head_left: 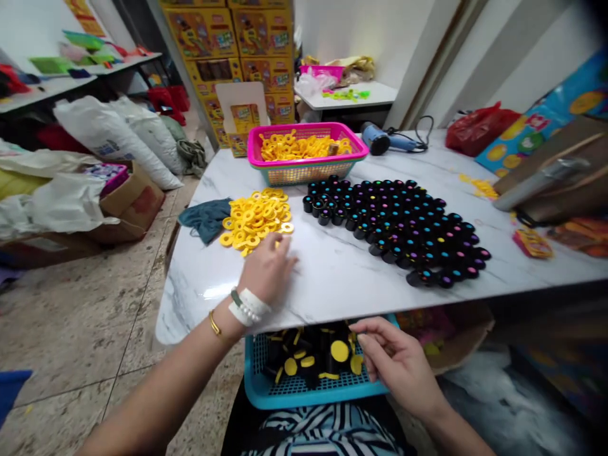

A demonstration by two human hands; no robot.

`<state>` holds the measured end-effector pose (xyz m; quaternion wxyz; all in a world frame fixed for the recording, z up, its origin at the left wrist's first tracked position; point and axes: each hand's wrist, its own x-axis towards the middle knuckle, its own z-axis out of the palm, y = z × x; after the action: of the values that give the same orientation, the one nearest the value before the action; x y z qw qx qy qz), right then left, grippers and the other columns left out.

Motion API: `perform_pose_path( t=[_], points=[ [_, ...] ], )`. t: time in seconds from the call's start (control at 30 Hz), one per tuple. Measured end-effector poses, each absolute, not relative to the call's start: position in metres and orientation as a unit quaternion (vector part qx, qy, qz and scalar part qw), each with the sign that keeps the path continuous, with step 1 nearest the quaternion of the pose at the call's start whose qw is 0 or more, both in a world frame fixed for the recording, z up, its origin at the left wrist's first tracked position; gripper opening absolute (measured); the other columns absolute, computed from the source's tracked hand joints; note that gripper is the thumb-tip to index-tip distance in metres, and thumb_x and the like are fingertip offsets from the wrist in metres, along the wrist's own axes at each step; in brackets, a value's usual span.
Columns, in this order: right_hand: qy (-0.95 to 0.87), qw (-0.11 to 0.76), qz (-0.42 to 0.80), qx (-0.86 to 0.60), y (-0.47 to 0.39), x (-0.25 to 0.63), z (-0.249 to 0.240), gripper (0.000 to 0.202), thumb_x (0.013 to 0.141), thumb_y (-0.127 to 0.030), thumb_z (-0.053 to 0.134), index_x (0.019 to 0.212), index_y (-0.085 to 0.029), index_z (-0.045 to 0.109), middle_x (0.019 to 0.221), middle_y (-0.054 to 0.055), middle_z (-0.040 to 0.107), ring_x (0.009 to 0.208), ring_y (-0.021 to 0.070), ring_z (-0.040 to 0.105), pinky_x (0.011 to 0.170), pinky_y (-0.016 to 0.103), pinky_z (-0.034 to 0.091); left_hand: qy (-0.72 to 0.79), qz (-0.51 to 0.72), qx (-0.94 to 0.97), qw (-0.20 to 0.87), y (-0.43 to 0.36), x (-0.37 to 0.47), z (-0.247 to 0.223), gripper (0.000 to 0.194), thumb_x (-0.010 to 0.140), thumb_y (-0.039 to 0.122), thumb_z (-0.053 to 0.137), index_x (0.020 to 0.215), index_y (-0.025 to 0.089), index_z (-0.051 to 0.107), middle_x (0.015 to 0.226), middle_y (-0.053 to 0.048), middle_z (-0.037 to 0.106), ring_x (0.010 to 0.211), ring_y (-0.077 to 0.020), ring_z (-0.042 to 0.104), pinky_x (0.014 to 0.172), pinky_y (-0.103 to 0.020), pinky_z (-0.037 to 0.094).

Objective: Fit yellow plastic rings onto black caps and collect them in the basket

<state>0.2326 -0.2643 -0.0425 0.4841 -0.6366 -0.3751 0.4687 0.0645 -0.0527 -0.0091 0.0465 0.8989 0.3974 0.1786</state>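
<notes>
My left hand [270, 269] is over the white table at the near edge of a pile of yellow plastic ring-shaped pieces [256, 218]. Its fingers are bent, slightly apart and a little blurred, with no piece visible in them. Below the table edge, my right hand [401, 364] hovers at the right side of a blue basket [304, 400]. Thumb and index finger are closed together at the tips; what they hold, if anything, I cannot make out. In the basket lie black cylinders with yellow round ends [339, 351].
Many black cylinders with coloured dots [408, 221] stand on the right of the table. Behind are a pink-rimmed basket of yellow pieces [266, 166] and a blue corded tool [377, 139]. A dark cloth [204, 218] lies left; yellow boxes [263, 38] are stacked beyond.
</notes>
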Motion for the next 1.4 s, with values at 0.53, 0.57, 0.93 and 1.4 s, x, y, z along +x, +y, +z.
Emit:
perform_pose_path(
  t=[0.53, 0.57, 0.93, 1.4],
  points=[
    [-0.601, 0.328, 0.074, -0.725, -0.198, 0.270, -0.025, 0.037, 0.090, -0.027, 0.057, 0.127, -0.022, 0.058, 0.118, 0.011, 0.056, 0.075, 0.0158, 0.063, 0.069, 0.031, 0.053, 0.159, 0.233, 0.919, 0.275, -0.092, 0.116, -0.029, 0.024, 0.085, 0.003, 0.041, 0.096, 0.019, 0.054, 0.109, -0.008, 0.062, 0.105, -0.0180, 0.058, 0.092, -0.036, 0.049],
    [-0.611, 0.286, 0.070, -0.734, -0.192, 0.271, -0.026, 0.038, 0.089, -0.030, 0.058, 0.128, -0.026, 0.058, 0.121, 0.010, 0.054, 0.075, 0.0164, 0.063, 0.065, 0.031, 0.053, 0.170, 0.235, 0.914, 0.284, -0.092, 0.116, -0.027, 0.024, 0.084, 0.002, 0.041, 0.095, 0.019, 0.054, 0.109, -0.008, 0.062, 0.105, -0.0175, 0.059, 0.091, -0.035, 0.050],
    [-0.687, 0.207, 0.004, -0.697, -0.178, 0.266, -0.032, 0.031, 0.094, -0.041, 0.051, 0.122, -0.034, 0.062, 0.127, 0.008, 0.053, 0.087, 0.0186, 0.062, 0.061, 0.026, 0.048, 0.312, 0.308, 0.870, 0.224, -0.076, 0.140, -0.001, 0.015, 0.084, 0.014, 0.051, 0.092, 0.017, 0.063, 0.085, -0.002, 0.068, 0.068, -0.0115, 0.059, 0.063, -0.023, 0.048],
    [-0.651, 0.326, 0.001, -0.685, -0.202, 0.279, -0.036, 0.038, 0.092, -0.034, 0.056, 0.127, -0.020, 0.059, 0.123, 0.011, 0.058, 0.089, 0.0191, 0.062, 0.077, 0.031, 0.052, 0.188, 0.176, 0.938, 0.232, -0.077, 0.120, -0.010, 0.021, 0.089, 0.029, 0.057, 0.105, 0.019, 0.065, 0.105, -0.009, 0.064, 0.096, -0.0200, 0.059, 0.087, -0.037, 0.050]
  ],
)
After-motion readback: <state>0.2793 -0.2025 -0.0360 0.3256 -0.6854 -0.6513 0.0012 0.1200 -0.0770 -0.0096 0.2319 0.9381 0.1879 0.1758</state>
